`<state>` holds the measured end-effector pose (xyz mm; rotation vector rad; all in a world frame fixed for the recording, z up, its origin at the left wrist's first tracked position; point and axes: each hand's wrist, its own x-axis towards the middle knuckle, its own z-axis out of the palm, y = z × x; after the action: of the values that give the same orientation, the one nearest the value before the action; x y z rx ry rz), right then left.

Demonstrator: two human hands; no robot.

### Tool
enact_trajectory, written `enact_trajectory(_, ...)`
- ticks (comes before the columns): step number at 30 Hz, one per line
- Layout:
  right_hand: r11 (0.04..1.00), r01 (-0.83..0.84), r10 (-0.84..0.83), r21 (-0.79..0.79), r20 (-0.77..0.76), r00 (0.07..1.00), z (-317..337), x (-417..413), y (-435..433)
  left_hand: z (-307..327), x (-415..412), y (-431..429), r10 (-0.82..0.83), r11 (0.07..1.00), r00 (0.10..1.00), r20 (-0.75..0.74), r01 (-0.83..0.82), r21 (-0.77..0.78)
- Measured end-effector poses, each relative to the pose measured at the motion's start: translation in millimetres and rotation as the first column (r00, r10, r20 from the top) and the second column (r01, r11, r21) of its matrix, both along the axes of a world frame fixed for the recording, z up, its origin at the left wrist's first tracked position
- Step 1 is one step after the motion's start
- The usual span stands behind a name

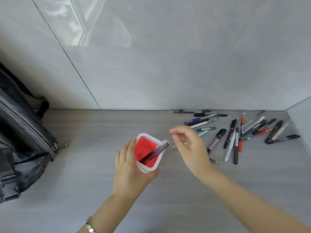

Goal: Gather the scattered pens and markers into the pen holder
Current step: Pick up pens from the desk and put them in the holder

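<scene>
two hands work here: the left hand (129, 163) wraps the pen holder (148, 153) at its nine o'clock side, likely steadying it, while the right hand (188, 145) hovers loosely open and empty at three o'clock. one pen (155, 153) leans inside; the scattered pens and markers (235, 132) lie well apart toward two o'clock.

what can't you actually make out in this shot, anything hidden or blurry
- Head view: the right hand is motion-blurred, so whether it pinches anything cannot be told.
- The left hand covers the pen holder wall; its outside is hidden.
- One pen leans in the holder; its lower end is in shadow.
- Labels on the scattered pens and markers are mostly too small to read.
- The dark bag is cut off by the left edge.
</scene>
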<state>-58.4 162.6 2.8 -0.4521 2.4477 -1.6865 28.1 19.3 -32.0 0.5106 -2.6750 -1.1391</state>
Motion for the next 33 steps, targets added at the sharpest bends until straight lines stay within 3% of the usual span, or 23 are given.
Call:
enact_trajectory(1, 0.985, -0.016, 0.036, 0.173, -0.117, 0.992, -10, -13, 22, -1, 0, 6, 0.024, 1.000, 1.000, -0.006, -0.024, -0.001)
enact_trajectory(3, 0.872, -0.091, 0.172, 0.481, -0.128, 0.977, -35, -40, 51, -4, 1, 5, 0.062, 0.998, 0.998, -0.006, -0.062, 0.016)
enact_trajectory(7, 0.440, -0.271, 0.450, 0.856, 0.051, 0.891, -66, -71, 78, -6, 6, 11, 0.129, 0.992, 0.992, 0.013, -0.129, 0.016)
enact_trajectory(9, 0.316, -0.265, 0.582, 0.911, 0.034, 0.812, -69, -77, 77, -5, 10, 15, 0.149, 0.989, 0.989, 0.025, -0.149, 0.015)
enact_trajectory(11, 0.301, -0.256, 0.645, 0.919, 0.001, 0.764, -72, -81, 74, -5, 13, 18, 0.170, 0.985, 0.985, 0.033, -0.171, 0.031)
enact_trajectory(15, 0.195, -0.388, 0.669, 0.901, 0.167, 0.724, -70, -87, 72, -6, 14, 21, 0.184, 0.981, 0.983, 0.031, -0.185, 0.054)
enact_trajectory(17, 0.248, -0.422, 0.652, 0.872, 0.172, 0.739, -65, -86, 69, -8, 12, 21, 0.180, 0.982, 0.983, 0.029, -0.181, 0.049)
enact_trajectory(18, 0.360, -0.427, 0.614, 0.829, 0.135, 0.778, -63, -83, 69, -8, 11, 19, 0.179, 0.983, 0.984, 0.023, -0.180, 0.045)
enact_trajectory(20, 0.659, -0.364, 0.361, 0.658, 0.148, 0.921, -57, -75, 66, -9, 9, 15, 0.187, 0.981, 0.982, 0.012, -0.188, 0.047)
enact_trajectory(21, 0.788, -0.282, 0.179, 0.548, 0.234, 0.956, -56, -72, 64, -10, 7, 13, 0.196, 0.980, 0.981, 0.009, -0.196, 0.046)
enact_trajectory(23, 0.910, -0.134, -0.067, 0.393, 0.459, 0.886, -56, -64, 58, -12, 4, 9, 0.212, 0.977, 0.977, -0.008, -0.212, 0.030)
enact_trajectory(25, 0.892, -0.182, -0.049, 0.413, 0.489, 0.871, -58, -54, 50, -14, 4, 8, 0.221, 0.975, 0.975, -0.006, -0.220, 0.039)
enact_trajectory(28, 0.699, -0.291, 0.151, 0.653, 0.263, 0.953, -65, -45, 35, -16, 6, 7, 0.205, 0.978, 0.979, 0.007, -0.205, 0.046)
enact_trajectory(33, 0.404, -0.364, 0.396, 0.839, 0.198, 0.896, -83, -42, 5, -16, 14, 5, 0.210, 0.977, 0.978, -0.003, -0.209, 0.041)
